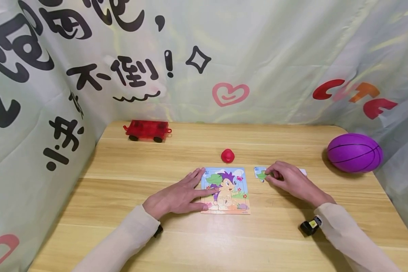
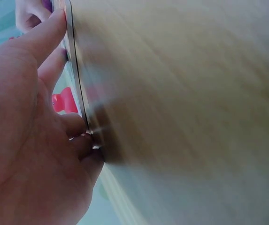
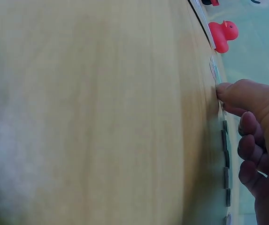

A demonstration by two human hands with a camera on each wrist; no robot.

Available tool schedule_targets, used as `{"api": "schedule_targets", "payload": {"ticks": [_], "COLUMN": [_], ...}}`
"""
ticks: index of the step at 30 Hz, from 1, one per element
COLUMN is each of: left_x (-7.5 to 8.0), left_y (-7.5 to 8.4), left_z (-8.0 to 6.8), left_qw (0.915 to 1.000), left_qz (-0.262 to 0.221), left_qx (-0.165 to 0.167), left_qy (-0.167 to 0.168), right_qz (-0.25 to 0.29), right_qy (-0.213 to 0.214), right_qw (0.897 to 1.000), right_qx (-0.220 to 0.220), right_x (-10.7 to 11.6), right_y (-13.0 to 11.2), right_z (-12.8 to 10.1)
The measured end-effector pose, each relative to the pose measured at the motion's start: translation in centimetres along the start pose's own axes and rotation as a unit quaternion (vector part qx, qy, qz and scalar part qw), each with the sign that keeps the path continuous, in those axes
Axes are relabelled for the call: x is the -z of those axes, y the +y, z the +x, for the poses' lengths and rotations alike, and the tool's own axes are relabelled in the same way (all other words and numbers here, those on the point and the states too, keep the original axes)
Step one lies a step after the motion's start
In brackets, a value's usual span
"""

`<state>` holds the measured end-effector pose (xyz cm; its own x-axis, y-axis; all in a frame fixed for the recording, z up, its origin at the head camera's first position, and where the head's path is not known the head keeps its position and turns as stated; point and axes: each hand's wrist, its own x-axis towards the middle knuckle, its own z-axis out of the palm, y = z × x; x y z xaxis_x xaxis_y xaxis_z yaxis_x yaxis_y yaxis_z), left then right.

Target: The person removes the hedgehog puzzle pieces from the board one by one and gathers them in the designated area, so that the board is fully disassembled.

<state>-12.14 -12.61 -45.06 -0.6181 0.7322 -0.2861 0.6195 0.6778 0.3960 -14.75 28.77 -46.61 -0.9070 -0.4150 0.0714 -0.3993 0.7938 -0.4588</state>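
Observation:
A square jigsaw puzzle (image 1: pixel 243 189) with a purple-haired cartoon character lies flat on the wooden table. My left hand (image 1: pixel 178 195) rests across its left side with fingers spread and straight; in the left wrist view the fingertips touch the edge of the puzzle board (image 2: pixel 79 84). To the right of the board, my right hand (image 1: pixel 289 180) pinches a puzzle piece (image 1: pixel 259 172) in blue and green between thumb and forefinger. The right wrist view shows this piece (image 3: pixel 214 68) low over or on the table; I cannot tell which. Several more puzzle pieces (image 3: pixel 226 166) lie under that hand.
A red rubber duck (image 1: pixel 227 155) sits just behind the board. Towards the back left stands a red toy wagon (image 1: pixel 149 129) with black wheels. A purple basketball (image 1: pixel 355 153) is at the right edge of the table (image 1: pixel 204 241). Printed curtains (image 1: pixel 275 60) hang behind and beside it.

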Motion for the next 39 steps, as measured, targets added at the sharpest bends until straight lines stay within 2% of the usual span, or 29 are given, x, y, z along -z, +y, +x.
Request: {"api": "schedule_targets", "payload": {"ticks": [12,21,25,32,39], "left_x": [-0.1,0.0,0.1,0.1,0.2], "left_y": [-0.1,-0.1,-0.1,-0.1,0.2], "left_z": [0.1,0.2,0.1,0.1,0.1], "left_qw": [1.0000,1.0000,1.0000,1.0000,1.0000], "left_qz": [-0.002,-0.005,-0.005,-0.005,0.006], "left_qx": [-0.002,0.001,-0.001,0.001,-0.003], "left_qy": [0.002,0.000,-0.001,-0.002,0.000], "right_qz": [0.003,0.015,0.021,0.041,0.019], "right_qy": [0.007,0.030,0.011,-0.047,-0.079], "right_qw": [1.000,0.999,0.999,0.997,0.996], "right_qx": [-0.005,0.022,0.036,0.053,0.044], "right_x": [-0.1,0.1,-0.7,-2.4,-3.0], "right_y": [0.1,-1.1,-2.8,-5.6,-6.7], "right_z": [0.0,-0.2,0.0,0.3,0.7]}}
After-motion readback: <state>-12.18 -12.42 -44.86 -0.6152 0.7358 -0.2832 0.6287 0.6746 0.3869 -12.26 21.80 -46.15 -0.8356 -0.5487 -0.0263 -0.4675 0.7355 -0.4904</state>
